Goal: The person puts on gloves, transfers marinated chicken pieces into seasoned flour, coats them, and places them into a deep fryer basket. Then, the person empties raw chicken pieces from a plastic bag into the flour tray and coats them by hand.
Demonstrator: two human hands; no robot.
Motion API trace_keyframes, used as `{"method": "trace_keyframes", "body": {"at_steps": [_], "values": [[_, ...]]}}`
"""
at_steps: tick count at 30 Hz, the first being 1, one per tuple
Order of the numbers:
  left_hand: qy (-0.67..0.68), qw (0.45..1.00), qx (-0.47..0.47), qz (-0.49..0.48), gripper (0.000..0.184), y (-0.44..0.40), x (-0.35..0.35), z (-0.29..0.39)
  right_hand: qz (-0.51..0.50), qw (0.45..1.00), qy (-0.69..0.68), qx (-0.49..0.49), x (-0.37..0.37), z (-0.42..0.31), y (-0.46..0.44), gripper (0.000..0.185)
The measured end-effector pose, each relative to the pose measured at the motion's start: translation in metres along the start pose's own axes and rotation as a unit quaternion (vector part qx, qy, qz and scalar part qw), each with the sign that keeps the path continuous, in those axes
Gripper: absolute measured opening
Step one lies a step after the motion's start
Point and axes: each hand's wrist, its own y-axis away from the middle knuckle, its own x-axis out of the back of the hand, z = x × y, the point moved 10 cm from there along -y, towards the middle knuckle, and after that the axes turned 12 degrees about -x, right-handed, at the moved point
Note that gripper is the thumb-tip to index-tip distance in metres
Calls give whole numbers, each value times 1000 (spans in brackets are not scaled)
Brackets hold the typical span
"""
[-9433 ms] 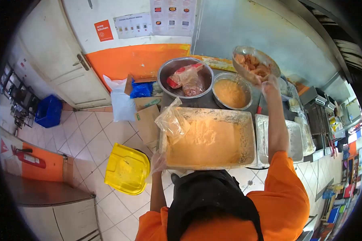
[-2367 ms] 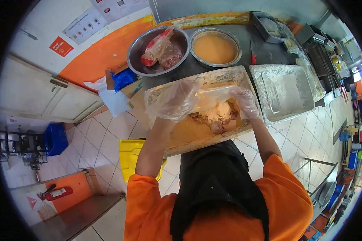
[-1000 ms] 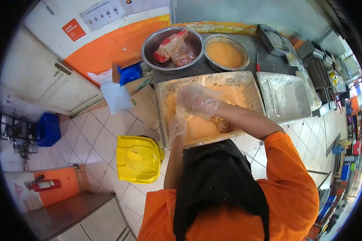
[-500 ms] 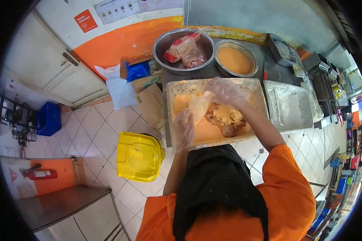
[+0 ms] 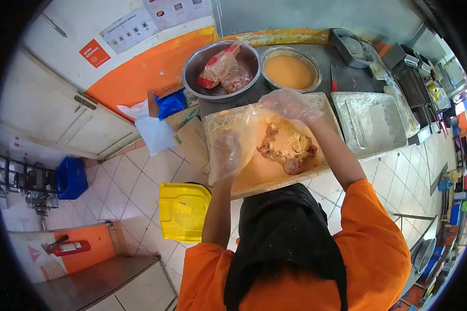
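A clear plastic bag [image 5: 248,127] is stretched between my two hands over a tray [image 5: 324,110] coated in pale orange flour. My right hand [image 5: 290,105], in a clear plastic glove, is closed on the bag's upper edge. Lower on the left, my left hand [image 5: 226,154], also gloved, grips the bag's other side; the film partly veils its fingers. Just right of the bag, pieces of meat [image 5: 290,150] lie in the tray, with flour over part of them.
Behind the tray stand a steel bowl [image 5: 188,72] with bagged meat and a bowl of orange liquid [image 5: 289,71]. A second tray [image 5: 384,122] holds white flour and a wire basket. A yellow bin [image 5: 184,212] and cardboard [image 5: 192,142] are on the left.
The bag is spread wider between my hands. My left hand has moved slightly left, and more of the meat shows. The view has turned a little.
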Motion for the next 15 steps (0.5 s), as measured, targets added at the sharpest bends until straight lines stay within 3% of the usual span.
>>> {"method": "trace_keyframes", "body": {"at_steps": [3,6,8,10,11,13,15], "values": [[25,998,57,24,11,-11,15,-4,-77,987,57,-132,9,28,19,36],[55,994,63,77,11,-17,24,-7,-241,920,287,-113,-51,77,55,36],[66,988,50,132,12,-11,32,-3,-156,966,193,-77,-99,118,88,33],[-2,990,54,132,14,7,14,-41,-291,912,252,-137,-128,99,132,40],[-35,989,56,130,15,15,8,-53,-176,932,251,-194,-127,86,139,45],[100,965,154,186,18,26,13,-54,-51,930,293,-216,-126,68,136,45],[116,952,193,209,23,30,20,-34,-76,925,341,-150,-141,55,129,39]]}}
